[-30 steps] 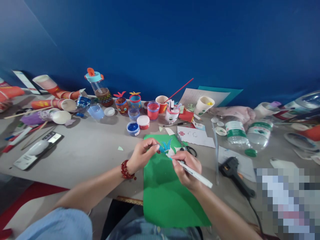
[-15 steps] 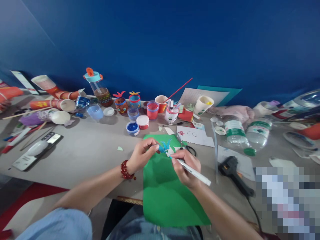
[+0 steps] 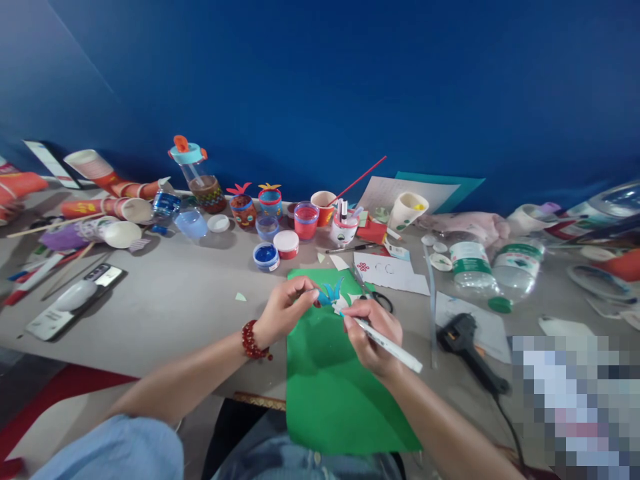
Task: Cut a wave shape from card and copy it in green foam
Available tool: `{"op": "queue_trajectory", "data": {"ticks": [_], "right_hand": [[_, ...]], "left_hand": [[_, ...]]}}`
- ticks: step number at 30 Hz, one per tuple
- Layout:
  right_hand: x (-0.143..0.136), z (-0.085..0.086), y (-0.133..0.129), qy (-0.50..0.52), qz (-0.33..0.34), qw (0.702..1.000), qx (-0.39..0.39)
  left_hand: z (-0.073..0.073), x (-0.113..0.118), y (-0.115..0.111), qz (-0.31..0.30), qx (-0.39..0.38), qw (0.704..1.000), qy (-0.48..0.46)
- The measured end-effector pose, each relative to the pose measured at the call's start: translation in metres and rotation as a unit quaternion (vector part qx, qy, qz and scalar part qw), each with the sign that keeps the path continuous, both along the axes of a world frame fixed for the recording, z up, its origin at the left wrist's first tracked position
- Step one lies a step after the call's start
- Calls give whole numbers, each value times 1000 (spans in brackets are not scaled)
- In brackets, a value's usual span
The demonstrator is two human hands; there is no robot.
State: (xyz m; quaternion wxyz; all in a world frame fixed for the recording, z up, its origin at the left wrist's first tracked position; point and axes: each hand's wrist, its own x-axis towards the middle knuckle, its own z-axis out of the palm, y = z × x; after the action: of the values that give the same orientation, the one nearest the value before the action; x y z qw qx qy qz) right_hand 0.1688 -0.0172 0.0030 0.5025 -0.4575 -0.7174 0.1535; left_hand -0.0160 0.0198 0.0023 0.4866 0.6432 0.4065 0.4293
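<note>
My left hand [image 3: 286, 308], with a red bead bracelet on its wrist, pinches a small paper cutout [image 3: 333, 291] with blue pointed leaves and a part that is white. A white marker [image 3: 390, 345] lies in the closed fingers of my right hand [image 3: 374, 330], its blue tip at the white part of the cutout; whether the tip touches is too small to tell. Beneath both hands is a green sheet [image 3: 345, 407]. Dark-handled scissors [image 3: 383, 302] and white paper scraps are just beyond my right fingers.
Paint pots, including a blue one [image 3: 266, 256], and decorated cups line the back. A glue gun [image 3: 467, 347] and plastic bottles [image 3: 470, 263] lie to the right. On the left are a phone [image 3: 75, 303], paper cups and a drink bottle [image 3: 197, 173]. Another person's hand [image 3: 11, 207] shows far left.
Both hands stay in nearly the same place, with the marker tip at the cutout. The view has shifted very slightly.
</note>
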Motion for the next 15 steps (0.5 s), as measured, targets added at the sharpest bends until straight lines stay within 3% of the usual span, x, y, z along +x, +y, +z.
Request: {"op": "queue_trajectory", "data": {"ticks": [11, 15], "right_hand": [[0, 4, -2, 3, -21, 1000, -5], [-1, 2, -3, 8, 4, 1000, -11]], "left_hand": [[2, 0, 0, 4, 2, 1000, 9], [2, 0, 0, 0, -1, 1000, 7]]}}
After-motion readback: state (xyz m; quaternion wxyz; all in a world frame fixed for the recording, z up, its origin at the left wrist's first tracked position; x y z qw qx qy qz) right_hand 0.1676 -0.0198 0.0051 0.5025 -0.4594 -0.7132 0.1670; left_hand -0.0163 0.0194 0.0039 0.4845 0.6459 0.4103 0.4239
